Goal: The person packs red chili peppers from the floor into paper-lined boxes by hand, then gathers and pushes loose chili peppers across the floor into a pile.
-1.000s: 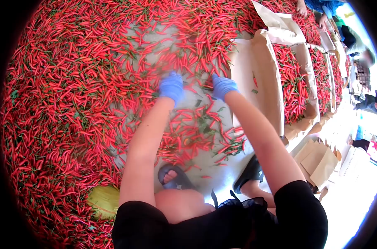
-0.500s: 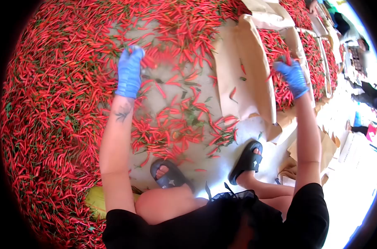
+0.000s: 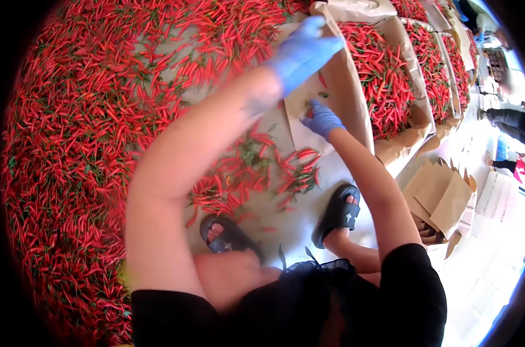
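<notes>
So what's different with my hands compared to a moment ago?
Your left hand has swung right from over the spread peppers to the paper lining; the peppers it held no longer show. Your right hand has come back left from the filled box. Your sandals stayed put.

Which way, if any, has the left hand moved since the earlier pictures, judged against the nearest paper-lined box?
Yes: rightward. The left hand, earlier over loose chillies, now reaches over the paper-lined box.

You can read no words or numbers here; your black sandals (image 3: 335,213) bear small pale pointed marks (image 3: 348,218).
</notes>
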`<state>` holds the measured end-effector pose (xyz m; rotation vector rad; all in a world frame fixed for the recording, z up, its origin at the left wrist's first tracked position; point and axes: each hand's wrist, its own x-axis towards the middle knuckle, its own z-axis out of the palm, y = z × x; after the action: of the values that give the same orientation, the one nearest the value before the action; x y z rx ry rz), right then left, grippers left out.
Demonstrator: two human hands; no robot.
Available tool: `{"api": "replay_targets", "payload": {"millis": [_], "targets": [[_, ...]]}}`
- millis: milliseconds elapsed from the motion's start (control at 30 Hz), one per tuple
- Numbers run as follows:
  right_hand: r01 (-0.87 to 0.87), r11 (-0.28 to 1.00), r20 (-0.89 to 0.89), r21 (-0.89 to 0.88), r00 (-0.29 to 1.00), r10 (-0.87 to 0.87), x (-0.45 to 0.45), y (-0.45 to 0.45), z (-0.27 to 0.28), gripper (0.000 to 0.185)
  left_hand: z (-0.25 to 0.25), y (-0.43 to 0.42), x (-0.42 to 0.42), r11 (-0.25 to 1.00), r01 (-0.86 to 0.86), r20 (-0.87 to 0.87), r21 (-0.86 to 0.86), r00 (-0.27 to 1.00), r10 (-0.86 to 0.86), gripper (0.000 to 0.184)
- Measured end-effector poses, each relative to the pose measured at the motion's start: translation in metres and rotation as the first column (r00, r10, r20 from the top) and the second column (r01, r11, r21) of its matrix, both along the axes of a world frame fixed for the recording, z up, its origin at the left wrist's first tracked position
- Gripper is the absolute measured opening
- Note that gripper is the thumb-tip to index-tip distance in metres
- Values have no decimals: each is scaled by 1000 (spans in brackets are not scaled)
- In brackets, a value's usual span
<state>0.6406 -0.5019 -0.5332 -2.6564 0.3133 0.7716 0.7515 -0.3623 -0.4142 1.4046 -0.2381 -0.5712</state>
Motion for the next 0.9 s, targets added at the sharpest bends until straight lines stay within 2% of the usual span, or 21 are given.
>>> {"api": "replay_targets", "payload": {"millis": [33,67,133,200,267,333,400,467,500,567,600,667,700,767,800,867,900], "targets": [[-50,986,92,-156,994,65,-6,-2,-38,39,-22,27,-13,999,24,3,-28,1000,-24,67],[-59,988,75,-143,995,71,2,-3,-45,39,-39,57,-25,980,47,72,194,996,-62,58],[13,992,144,-125,989,5,21,-11,-47,31,-69,115,-62,906,17,170,423,981,-98,49],[65,980,281,-186,960,-11,55,-31,-39,29,-92,159,-112,899,57,26,434,997,-76,39],[112,959,105,-259,991,-88,87,-46,-43,30,-120,184,-161,827,199,-138,525,979,-148,35],[85,958,44,-274,996,-75,97,-37,-43,31,-118,181,-193,730,289,12,620,926,-377,32],[54,954,-17,-295,998,-62,102,-35,-55,32,-125,157,-214,694,230,180,682,867,-464,32],[144,950,-38,-278,986,-161,103,-45,-77,35,-144,125,-222,696,235,261,679,808,-528,42],[144,946,-39,-291,986,-162,98,-44,-68,35,-143,109,-222,704,237,265,669,809,-525,42],[-61,972,-39,-228,998,54,79,-31,-36,35,-143,78,-221,641,47,530,766,518,-671,55],[-60,968,-43,-243,998,51,66,-29,-27,35,-156,66,-225,581,95,482,808,461,-745,66],[-169,985,57,-43,984,171,35,-27,-9,33,-172,49,-230,557,-24,519,830,400,-756,57],[-233,971,-46,-49,972,231,18,-21,4,33,-178,42,-229,567,-20,527,823,396,-751,57],[-380,923,-187,-61,913,363,-18,-15,18,37,-187,32,-223,411,-1,381,912,376,-845,41],[-463,883,-224,-70,870,439,-34,-16,17,41,-187,28,-219,414,0,385,910,371,-845,41],[-650,756,-483,-75,687,543,-47,0,24,55,-184,24,-214,329,37,281,944,434,-856,25],[-638,766,-452,-85,709,541,-56,9,24,55,-185,26,-214,334,16,296,943,424,-856,19]]}}
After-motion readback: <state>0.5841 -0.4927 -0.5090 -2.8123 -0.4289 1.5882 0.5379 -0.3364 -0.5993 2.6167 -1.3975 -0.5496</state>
